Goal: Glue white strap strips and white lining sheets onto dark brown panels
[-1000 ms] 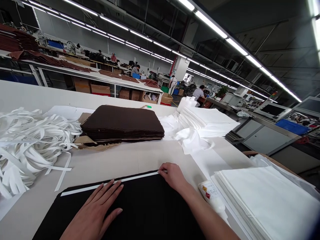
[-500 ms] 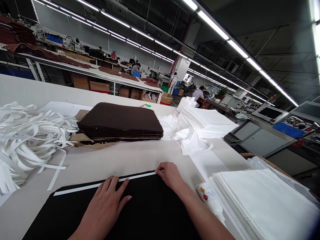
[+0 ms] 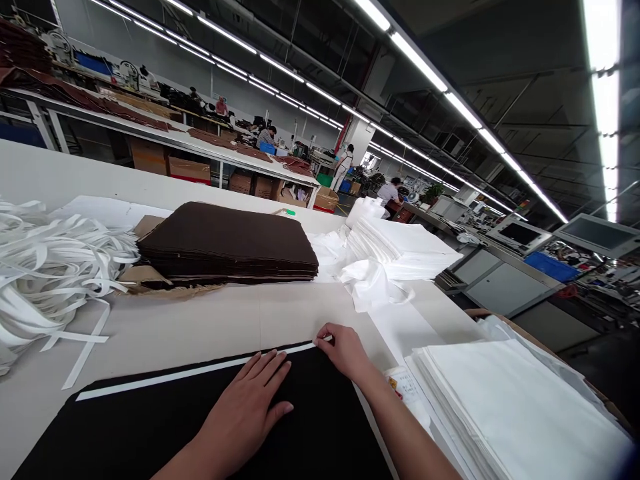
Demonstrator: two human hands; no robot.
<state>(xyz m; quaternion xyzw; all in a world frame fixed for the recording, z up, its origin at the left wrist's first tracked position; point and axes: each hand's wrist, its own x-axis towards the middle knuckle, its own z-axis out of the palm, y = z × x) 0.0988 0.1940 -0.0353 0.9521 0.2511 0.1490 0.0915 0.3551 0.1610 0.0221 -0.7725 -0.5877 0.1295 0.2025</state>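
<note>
A black fabric panel (image 3: 150, 427) lies flat on the table in front of me. Along its far edge runs a narrow white strip (image 3: 165, 378). My left hand (image 3: 245, 407) rests palm down on the panel with its fingers stretched out, their tips over the strip. At the strip's right end, near the panel's far right corner, my right hand (image 3: 343, 348) pinches the strip between thumb and forefinger. A white bottle (image 3: 407, 393) with hazard labels is partly hidden behind my right forearm.
Loose white strips (image 3: 60, 267) heap at the left. Beyond the panel sits a stack of dark brown sheets (image 3: 230, 240). White fabric stacks stand at the back (image 3: 405, 247) and at the right (image 3: 505, 400). Several people work in the background.
My left hand has slid to the right along the strip, closer to my right hand. The right hand still pinches the strip's right end. The camera view has shifted slightly.
</note>
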